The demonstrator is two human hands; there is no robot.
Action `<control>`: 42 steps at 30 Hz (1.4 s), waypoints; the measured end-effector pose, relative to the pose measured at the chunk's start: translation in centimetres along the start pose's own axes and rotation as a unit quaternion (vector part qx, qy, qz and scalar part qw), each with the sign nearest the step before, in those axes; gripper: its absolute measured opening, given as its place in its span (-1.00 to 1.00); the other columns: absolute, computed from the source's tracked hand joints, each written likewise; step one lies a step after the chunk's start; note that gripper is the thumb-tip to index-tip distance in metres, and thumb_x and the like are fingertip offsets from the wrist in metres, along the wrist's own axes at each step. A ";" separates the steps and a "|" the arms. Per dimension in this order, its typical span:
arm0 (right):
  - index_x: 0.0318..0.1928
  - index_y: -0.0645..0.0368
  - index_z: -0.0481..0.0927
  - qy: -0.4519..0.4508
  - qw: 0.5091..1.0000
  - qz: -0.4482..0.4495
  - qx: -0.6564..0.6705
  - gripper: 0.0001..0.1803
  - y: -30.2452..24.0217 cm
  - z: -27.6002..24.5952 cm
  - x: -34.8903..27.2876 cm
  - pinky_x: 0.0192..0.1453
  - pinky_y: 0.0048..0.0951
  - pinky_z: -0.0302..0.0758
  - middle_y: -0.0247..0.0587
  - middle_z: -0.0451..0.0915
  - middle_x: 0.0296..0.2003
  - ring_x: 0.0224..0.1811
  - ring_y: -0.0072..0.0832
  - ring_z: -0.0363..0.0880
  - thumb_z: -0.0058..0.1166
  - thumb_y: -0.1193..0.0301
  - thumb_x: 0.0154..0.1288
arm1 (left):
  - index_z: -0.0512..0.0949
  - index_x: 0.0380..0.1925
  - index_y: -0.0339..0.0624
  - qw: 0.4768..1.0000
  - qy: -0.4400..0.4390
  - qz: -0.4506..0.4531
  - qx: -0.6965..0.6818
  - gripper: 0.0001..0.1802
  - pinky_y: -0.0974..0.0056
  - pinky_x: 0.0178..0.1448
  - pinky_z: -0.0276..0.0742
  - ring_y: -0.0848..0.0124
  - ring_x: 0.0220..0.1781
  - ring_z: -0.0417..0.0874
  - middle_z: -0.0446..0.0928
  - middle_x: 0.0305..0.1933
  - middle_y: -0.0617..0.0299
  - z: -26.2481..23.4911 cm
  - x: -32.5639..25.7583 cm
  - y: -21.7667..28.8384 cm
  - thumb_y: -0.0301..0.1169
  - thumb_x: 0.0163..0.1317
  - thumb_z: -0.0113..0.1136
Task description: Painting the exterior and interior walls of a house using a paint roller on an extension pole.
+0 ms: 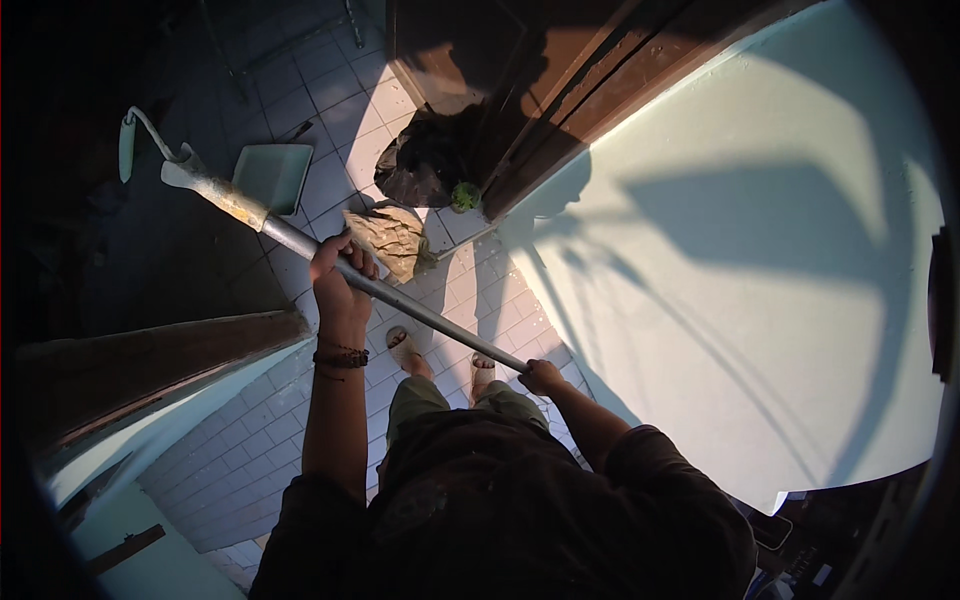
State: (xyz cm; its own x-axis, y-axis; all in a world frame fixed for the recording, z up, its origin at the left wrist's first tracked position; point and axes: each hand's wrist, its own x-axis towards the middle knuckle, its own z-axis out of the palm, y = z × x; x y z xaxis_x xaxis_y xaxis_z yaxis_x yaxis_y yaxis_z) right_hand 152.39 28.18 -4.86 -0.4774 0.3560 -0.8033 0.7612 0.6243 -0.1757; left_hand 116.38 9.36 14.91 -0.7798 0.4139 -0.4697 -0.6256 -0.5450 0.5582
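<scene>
The long pole (400, 300) is showing as smooth grey metal, its far end crusted with rough, pale dried paint. The tray (272, 175) is looking like matt green plastic. The floor (330, 110) is gleaming as glazed white tile, and the wall (760, 300) is reading as smooth, matt pale paint.

- The pole (330, 262) vanishes inside both grips, left hand (342, 285) and right hand (541, 377)
- Black bag (425, 160) contents sit lost in shadow
- Feet partly hidden by knees
</scene>
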 end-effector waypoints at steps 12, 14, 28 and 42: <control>-0.46 0.22 0.50 0.134 0.981 -0.114 0.086 -0.63 -7.5 -7.7 -6.3 -0.33 -0.01 0.45 0.16 0.56 -0.52 -0.36 0.12 0.56 0.16 0.13 0.13 | 0.43 -0.22 -0.13 0.988 0.115 -0.094 0.037 -0.73 0.24 0.00 0.40 0.36 -0.17 0.53 0.48 -0.27 0.21 -8.4 9.0 -5.3 -0.25 0.14 0.16; -0.50 0.24 0.50 0.116 0.976 -0.152 0.103 -0.63 -8.1 -8.3 -5.4 -0.39 -0.05 0.43 0.20 0.53 -0.56 -0.40 0.12 0.56 0.19 0.15 0.10 | 0.45 -0.21 -0.12 0.988 0.101 -0.108 0.046 -0.72 0.24 0.01 0.39 0.40 -0.19 0.51 0.48 -0.24 0.24 -10.8 10.0 -6.7 -0.23 0.15 0.16; -0.49 0.04 0.34 -0.146 0.959 -0.105 0.220 -0.67 -21.7 -24.5 7.1 -0.76 -0.59 0.12 -0.54 0.22 -0.76 -0.81 -0.72 0.15 0.15 0.18 0.25 | 0.14 0.28 -0.36 0.974 0.128 -0.124 0.140 -0.42 0.01 0.20 0.41 -0.02 0.11 0.49 0.37 0.17 -0.20 -8.5 8.5 -0.1 -0.20 0.38 -0.29; -0.54 0.01 0.34 -0.271 0.927 -0.083 0.245 -0.67 -34.4 -28.2 10.3 -0.77 -0.60 0.17 -0.53 0.24 -0.77 -0.82 -0.71 0.20 0.22 0.26 0.20 | 0.43 0.02 -0.28 0.988 0.137 -0.059 -0.046 -0.51 0.04 0.02 0.48 0.06 -0.09 0.57 0.52 -0.04 -0.12 -10.1 14.1 6.2 -0.16 0.31 -0.28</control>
State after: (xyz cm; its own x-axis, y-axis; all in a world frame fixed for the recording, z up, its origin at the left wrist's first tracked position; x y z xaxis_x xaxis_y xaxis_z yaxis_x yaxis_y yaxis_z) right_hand 108.91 29.95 8.93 -0.4156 -0.2016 -0.8869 0.8690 0.2000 -0.4527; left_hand 101.69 4.46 4.86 -0.6576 0.2725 -0.7023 -0.6968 -0.5745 0.4295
